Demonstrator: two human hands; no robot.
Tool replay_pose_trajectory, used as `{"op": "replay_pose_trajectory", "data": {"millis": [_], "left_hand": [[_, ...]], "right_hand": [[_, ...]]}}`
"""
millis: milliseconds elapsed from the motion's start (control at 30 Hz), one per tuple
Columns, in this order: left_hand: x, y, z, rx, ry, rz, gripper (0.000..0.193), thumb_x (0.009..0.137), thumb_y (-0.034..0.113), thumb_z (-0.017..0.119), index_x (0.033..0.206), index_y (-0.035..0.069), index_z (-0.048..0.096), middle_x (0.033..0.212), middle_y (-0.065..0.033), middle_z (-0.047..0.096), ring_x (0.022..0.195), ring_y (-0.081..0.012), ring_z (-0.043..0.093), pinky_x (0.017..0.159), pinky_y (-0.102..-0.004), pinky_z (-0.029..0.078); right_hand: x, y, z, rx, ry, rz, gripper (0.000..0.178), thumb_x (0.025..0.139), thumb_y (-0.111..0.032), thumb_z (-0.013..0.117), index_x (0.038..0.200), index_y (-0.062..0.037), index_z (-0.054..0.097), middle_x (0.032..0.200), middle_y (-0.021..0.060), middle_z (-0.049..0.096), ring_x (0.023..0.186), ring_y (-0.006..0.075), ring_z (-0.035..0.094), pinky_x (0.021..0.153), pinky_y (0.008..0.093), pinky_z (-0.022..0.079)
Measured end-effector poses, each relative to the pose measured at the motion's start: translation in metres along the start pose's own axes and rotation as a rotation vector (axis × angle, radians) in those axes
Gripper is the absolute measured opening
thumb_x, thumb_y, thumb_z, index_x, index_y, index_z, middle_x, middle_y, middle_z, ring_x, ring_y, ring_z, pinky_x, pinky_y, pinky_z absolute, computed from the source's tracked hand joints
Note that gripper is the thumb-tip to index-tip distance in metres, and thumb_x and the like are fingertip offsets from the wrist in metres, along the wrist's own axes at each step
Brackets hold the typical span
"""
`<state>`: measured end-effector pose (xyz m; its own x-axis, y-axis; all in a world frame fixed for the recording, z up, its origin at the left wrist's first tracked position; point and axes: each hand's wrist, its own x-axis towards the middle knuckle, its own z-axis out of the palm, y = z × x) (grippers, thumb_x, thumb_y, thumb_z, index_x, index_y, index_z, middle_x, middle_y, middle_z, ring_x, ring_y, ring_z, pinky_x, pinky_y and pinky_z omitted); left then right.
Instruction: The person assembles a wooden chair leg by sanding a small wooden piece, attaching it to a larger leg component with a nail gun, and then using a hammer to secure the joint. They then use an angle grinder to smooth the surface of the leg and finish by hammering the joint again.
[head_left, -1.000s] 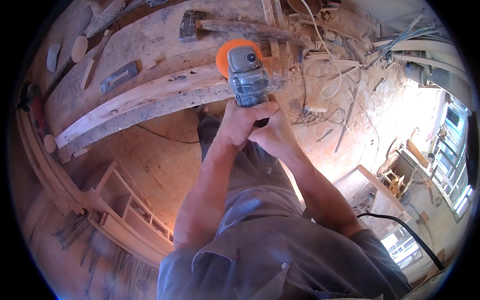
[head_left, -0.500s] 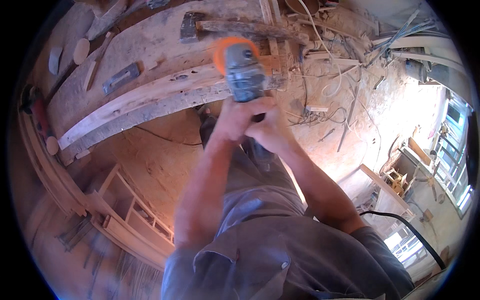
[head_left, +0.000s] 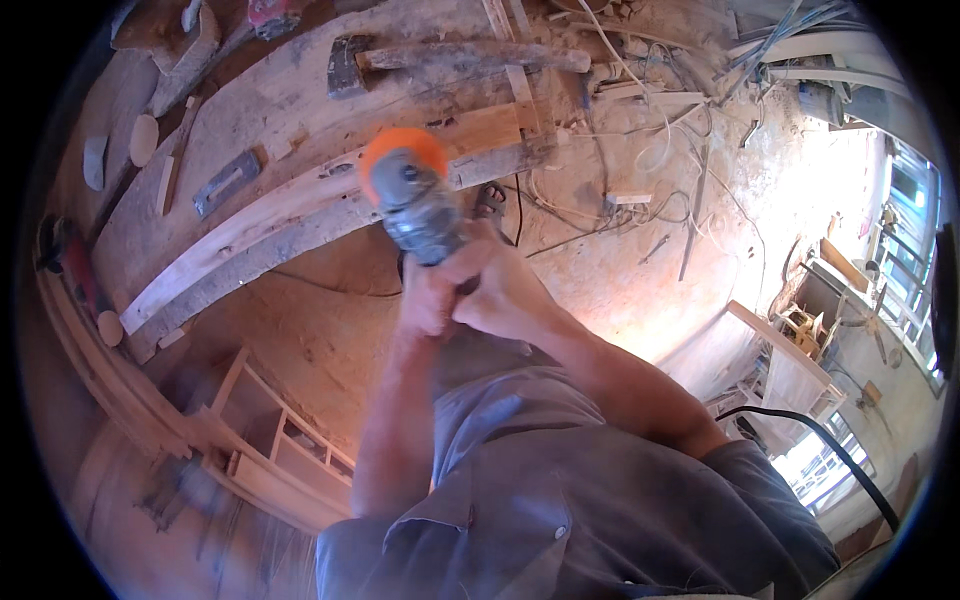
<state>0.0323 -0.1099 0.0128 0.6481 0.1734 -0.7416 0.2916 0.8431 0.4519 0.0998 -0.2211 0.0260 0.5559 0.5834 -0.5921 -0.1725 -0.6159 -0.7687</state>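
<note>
Both hands are wrapped around an angle grinder (head_left: 425, 220) with a grey, tape-wound body. My left hand (head_left: 428, 298) grips it on the left side. My right hand (head_left: 497, 288) closes round it from the right, and the fingers of the two meet. At the grinder's far end an orange disc (head_left: 405, 150) looks smeared by motion. The disc overlaps the near edge of a long pale wooden board (head_left: 240, 228) lying on a thick workbench (head_left: 290, 110); whether it touches the wood I cannot tell.
On the bench lie an axe (head_left: 470, 56), a flat metal-plated block (head_left: 227, 183) and wood scraps. A red power tool (head_left: 78, 262) sits at the left. Cables (head_left: 655, 195) trail over the dusty floor. A wooden frame (head_left: 275, 430) stands at lower left, and a black hose (head_left: 825, 440) hangs at right.
The grinder and both hands have moved left and nearer to my body. The disc has gone from the far side of the board to over its near edge. My view has shifted slightly.
</note>
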Motion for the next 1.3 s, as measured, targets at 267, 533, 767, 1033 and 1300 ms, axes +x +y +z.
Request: {"op": "replay_pose_trajectory", "data": {"millis": [267, 533, 767, 1033, 1300], "left_hand": [[0.02, -0.033, 0.038, 0.314, -0.169, -0.121, 0.028, 0.081, 0.018, 0.082, 0.104, 0.003, 0.074, 0.092, -0.0006, 0.069, 0.08, -0.0102, 0.064, 0.072, -0.0284, 0.052], [0.022, -0.037, 0.04, 0.348, -0.167, -0.055, 0.031, 0.078, 0.023, 0.084, 0.1, 0.001, 0.075, 0.089, -0.0045, 0.073, 0.082, -0.0134, 0.068, 0.075, -0.0314, 0.055], [0.04, -0.026, 0.044, 0.277, -0.223, 0.025, 0.027, 0.081, 0.02, 0.082, 0.101, 0.002, 0.075, 0.092, -0.0032, 0.072, 0.081, -0.0128, 0.067, 0.073, -0.0323, 0.054], [0.003, 0.032, -0.003, -0.074, 0.065, -0.02, 0.027, 0.088, 0.019, 0.075, 0.108, 0.001, 0.07, 0.096, -0.007, 0.072, 0.085, -0.0196, 0.07, 0.08, -0.0362, 0.057], [0.024, 0.01, 0.063, -0.222, -0.031, -0.096, 0.025, 0.093, 0.021, 0.071, 0.11, 0.003, 0.073, 0.099, -0.006, 0.071, 0.088, -0.0171, 0.068, 0.082, -0.0324, 0.053]], "right_hand": [[-0.029, 0.023, -0.027, 0.324, 0.184, 0.001, 0.058, 0.067, 0.001, 0.081, 0.119, -0.0013, 0.056, 0.108, 0.0064, 0.063, 0.104, 0.0163, 0.062, 0.091, 0.0334, 0.051], [-0.031, 0.032, -0.026, 0.313, 0.235, -0.018, 0.045, 0.067, 0.002, 0.081, 0.108, 0.0004, 0.064, 0.102, 0.0057, 0.067, 0.096, 0.0143, 0.065, 0.086, 0.0315, 0.052], [-0.007, 0.021, -0.046, 0.161, 0.176, -0.104, 0.027, 0.066, -0.002, 0.079, 0.091, 0.0024, 0.07, 0.087, 0.0053, 0.072, 0.081, 0.0134, 0.068, 0.074, 0.0306, 0.054], [0.032, -0.038, 0.002, -0.044, -0.112, 0.065, 0.07, 0.066, -0.019, 0.079, 0.124, 0.0062, 0.049, 0.106, 0.0294, 0.069, 0.103, 0.0419, 0.069, 0.09, 0.0448, 0.054], [0.016, -0.049, -0.073, 0.079, -0.041, 0.216, 0.047, 0.067, -0.001, 0.072, 0.114, 0.0019, 0.062, 0.096, 0.0089, 0.067, 0.086, 0.0193, 0.067, 0.076, 0.033, 0.054]]}}
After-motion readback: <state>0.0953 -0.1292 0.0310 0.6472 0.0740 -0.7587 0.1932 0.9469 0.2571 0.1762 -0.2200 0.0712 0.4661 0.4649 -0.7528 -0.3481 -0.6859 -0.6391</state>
